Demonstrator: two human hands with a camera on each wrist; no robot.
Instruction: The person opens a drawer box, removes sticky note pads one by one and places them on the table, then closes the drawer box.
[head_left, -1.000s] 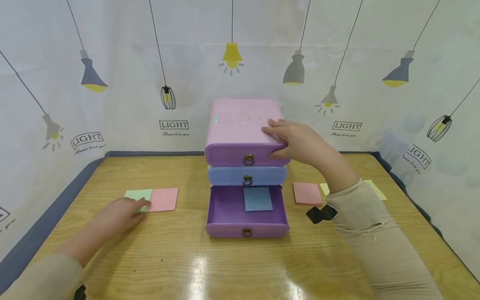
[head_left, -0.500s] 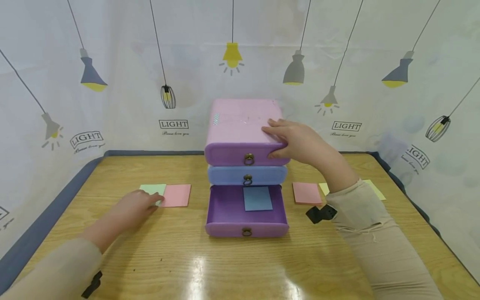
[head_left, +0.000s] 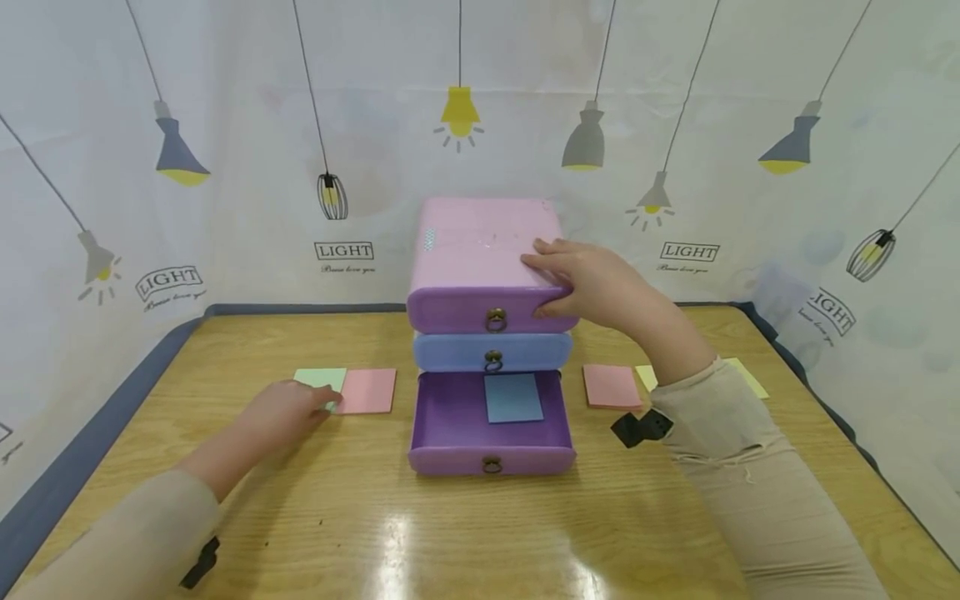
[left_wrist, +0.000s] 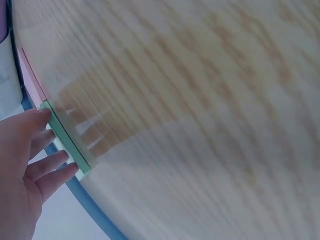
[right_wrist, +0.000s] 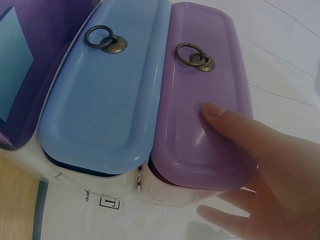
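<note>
In the head view my left hand (head_left: 291, 407) touches a green sticky note pad (head_left: 321, 377) at the left, fingers extended over it. The left wrist view shows the fingertips on the same green pad (left_wrist: 70, 145). A pink sticky note pad (head_left: 369, 392) lies against its right side. My right hand (head_left: 592, 277) rests on the upper right corner of a small drawer cabinet (head_left: 480, 233), its thumb on the top purple drawer (right_wrist: 200, 140). The bottom purple drawer (head_left: 450, 417) is pulled out, with a blue sticky note pad (head_left: 513, 398) inside.
Right of the cabinet lie another pink note pad (head_left: 612, 387) and yellow notes (head_left: 746, 379), partly hidden by the right forearm. The blue middle drawer (head_left: 450, 352) is pushed in. A curtain (head_left: 255, 167) printed with lamps borders the wooden table (head_left: 435, 533).
The left hand has moved to the right, and the green and pink pads have slid with it toward the cabinet. The right hand stays in place on the cabinet.
</note>
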